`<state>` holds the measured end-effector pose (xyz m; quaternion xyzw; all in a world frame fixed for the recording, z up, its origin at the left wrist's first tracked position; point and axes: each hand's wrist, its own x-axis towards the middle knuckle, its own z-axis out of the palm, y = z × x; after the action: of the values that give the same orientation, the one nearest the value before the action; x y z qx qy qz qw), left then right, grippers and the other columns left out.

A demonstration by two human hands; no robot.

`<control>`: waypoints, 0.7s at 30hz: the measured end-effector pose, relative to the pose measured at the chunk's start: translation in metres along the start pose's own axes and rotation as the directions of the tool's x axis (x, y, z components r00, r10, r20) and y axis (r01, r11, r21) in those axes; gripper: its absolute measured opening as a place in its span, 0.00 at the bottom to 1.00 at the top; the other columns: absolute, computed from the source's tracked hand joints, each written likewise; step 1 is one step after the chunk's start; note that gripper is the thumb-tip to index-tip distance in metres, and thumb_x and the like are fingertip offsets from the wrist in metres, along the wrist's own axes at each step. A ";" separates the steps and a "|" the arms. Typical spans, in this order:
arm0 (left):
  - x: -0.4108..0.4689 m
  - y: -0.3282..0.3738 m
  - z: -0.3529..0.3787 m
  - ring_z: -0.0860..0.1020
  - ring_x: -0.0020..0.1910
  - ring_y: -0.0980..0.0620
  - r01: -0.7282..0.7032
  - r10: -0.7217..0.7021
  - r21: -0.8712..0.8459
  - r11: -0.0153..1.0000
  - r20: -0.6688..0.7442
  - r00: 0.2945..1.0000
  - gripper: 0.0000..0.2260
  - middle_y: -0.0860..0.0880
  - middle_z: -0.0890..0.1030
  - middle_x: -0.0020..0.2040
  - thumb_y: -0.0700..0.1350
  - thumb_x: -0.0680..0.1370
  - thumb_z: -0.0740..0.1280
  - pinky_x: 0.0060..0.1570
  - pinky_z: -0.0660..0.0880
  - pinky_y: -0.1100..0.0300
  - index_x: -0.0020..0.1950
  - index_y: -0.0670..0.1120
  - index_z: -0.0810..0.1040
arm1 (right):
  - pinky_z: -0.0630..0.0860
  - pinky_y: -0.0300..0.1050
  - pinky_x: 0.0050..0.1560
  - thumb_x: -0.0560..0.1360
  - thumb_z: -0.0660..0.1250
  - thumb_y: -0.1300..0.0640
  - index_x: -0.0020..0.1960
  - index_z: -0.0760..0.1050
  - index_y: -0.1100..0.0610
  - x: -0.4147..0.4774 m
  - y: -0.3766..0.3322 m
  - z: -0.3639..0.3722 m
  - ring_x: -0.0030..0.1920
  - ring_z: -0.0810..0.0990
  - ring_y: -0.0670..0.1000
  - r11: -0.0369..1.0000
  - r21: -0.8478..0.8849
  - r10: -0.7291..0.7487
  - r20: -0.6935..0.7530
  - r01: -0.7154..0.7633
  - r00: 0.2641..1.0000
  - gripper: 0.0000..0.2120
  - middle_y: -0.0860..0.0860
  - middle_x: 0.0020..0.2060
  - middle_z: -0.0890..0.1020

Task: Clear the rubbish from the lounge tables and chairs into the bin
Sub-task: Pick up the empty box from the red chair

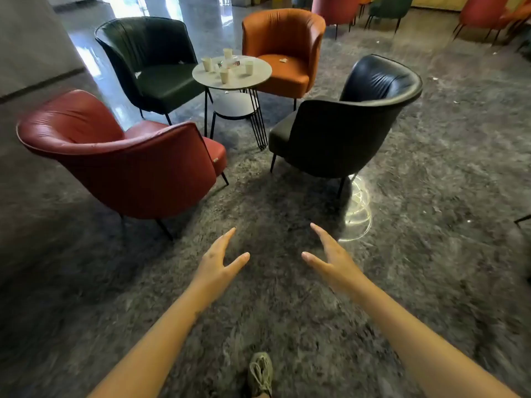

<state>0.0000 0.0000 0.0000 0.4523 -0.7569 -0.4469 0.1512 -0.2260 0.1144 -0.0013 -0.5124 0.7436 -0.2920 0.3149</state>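
Note:
A small round table (260, 77) stands ahead among four chairs. Several white paper cups (224, 75) and a small wrapper (233, 63) sit on its top. A crumpled scrap of paper (283, 60) lies on the seat of the orange chair (284, 50). Another white scrap (138, 73) rests on the dark green chair (155, 61). My left hand (219, 261) and my right hand (330, 254) reach forward over the carpet, both open and empty, well short of the table. No bin is in view.
A red chair (115, 156) stands near left and a black chair (344, 127) near right, with a gap between them leading to the table. A lower shelf (235, 106) sits under the tabletop. Small scraps (433, 79) dot the grey carpet. More chairs line the far right.

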 end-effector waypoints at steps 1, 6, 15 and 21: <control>0.016 0.001 -0.010 0.58 0.72 0.55 -0.002 0.002 -0.013 1.000 -0.009 1.000 0.30 0.53 0.59 0.75 0.55 0.76 0.64 0.64 0.57 0.61 0.75 0.53 0.55 | 0.54 0.44 0.69 0.75 0.62 0.42 0.75 0.49 0.47 0.019 -0.005 -0.002 0.73 0.54 0.46 1.000 0.025 -0.001 -0.010 0.002 1.000 0.34 0.45 0.74 0.55; 0.103 0.012 -0.057 0.59 0.72 0.56 -0.028 0.026 -0.035 0.999 -0.071 0.997 0.30 0.52 0.60 0.74 0.54 0.76 0.65 0.64 0.56 0.61 0.75 0.53 0.57 | 0.55 0.41 0.66 0.75 0.61 0.41 0.75 0.50 0.46 0.116 -0.041 -0.021 0.72 0.54 0.43 0.997 0.072 -0.022 -0.050 0.025 0.998 0.34 0.44 0.74 0.56; 0.282 0.020 -0.097 0.63 0.68 0.58 -0.080 0.072 -0.034 0.996 -0.186 0.980 0.28 0.50 0.65 0.72 0.48 0.75 0.67 0.65 0.59 0.63 0.73 0.48 0.61 | 0.53 0.37 0.66 0.75 0.61 0.42 0.75 0.51 0.47 0.301 -0.046 -0.060 0.66 0.53 0.36 0.989 0.106 -0.100 -0.058 0.106 0.993 0.33 0.44 0.74 0.57; 0.437 0.032 -0.118 0.65 0.66 0.58 -0.056 0.044 -0.037 0.998 -0.271 0.962 0.27 0.49 0.67 0.71 0.46 0.75 0.68 0.63 0.60 0.64 0.73 0.48 0.63 | 0.53 0.38 0.67 0.75 0.62 0.43 0.75 0.51 0.49 0.467 -0.036 -0.101 0.67 0.53 0.37 0.981 0.106 -0.157 -0.034 0.160 0.987 0.33 0.45 0.74 0.57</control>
<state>-0.1811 -0.4162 0.0145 0.4863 -0.7303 -0.3938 0.2741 -0.4114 -0.3268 0.0111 -0.5483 0.6875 -0.3625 0.3087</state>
